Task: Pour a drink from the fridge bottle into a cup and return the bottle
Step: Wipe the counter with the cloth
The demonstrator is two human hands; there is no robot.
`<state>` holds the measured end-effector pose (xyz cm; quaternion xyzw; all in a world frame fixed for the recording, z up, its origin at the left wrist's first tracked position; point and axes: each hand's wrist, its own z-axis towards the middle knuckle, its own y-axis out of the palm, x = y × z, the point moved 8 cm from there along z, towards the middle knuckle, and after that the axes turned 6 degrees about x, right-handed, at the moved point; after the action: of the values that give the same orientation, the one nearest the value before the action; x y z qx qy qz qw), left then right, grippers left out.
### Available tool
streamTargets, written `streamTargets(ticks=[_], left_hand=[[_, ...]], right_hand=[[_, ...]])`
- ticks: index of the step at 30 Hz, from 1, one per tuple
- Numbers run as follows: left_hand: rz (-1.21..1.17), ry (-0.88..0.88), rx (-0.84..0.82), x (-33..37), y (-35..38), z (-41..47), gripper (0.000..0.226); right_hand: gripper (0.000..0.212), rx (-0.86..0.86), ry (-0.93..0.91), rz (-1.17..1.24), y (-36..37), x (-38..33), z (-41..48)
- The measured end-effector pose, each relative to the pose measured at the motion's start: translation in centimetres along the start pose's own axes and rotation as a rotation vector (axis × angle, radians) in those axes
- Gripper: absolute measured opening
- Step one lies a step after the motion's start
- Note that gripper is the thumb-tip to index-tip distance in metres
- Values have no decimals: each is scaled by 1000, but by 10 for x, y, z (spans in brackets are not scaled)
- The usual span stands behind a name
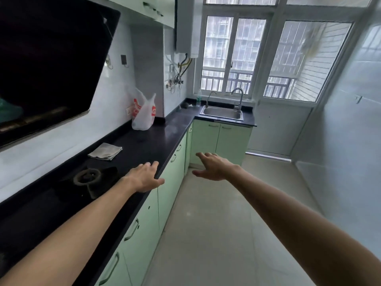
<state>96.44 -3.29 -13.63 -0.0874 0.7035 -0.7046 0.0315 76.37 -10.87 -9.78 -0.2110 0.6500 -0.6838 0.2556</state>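
Left hand (145, 178): fingers spread, held nothing, above the counter (144, 145) edge.
Right hand (212, 167): spread, empty, over the floor (206, 223).
Bottle (198, 98): clear, stood far off, left of the sink (221, 118); label unreadable.
Dark lump (185, 105) left of it: too blurred to name.

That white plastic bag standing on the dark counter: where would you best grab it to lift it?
By the two handle loops sticking up at its top, coming down from above. The plastic bag stands upright on the counter, and its body looks soft and bulging, so squeezing the sides would probably slip or crush it. Gathering both loops together likely gives the surest hold.
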Motion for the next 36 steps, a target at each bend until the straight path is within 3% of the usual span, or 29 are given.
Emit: streamTargets(ticks=[19, 36], left_hand=[[43, 75, 6, -29, -5, 151, 77], [88, 26, -14, 3, 4, 305, 79]], right_hand=[[78, -7, 96, 65, 18, 31, 134], [81, -33, 41, 31, 31, 161, 272]])
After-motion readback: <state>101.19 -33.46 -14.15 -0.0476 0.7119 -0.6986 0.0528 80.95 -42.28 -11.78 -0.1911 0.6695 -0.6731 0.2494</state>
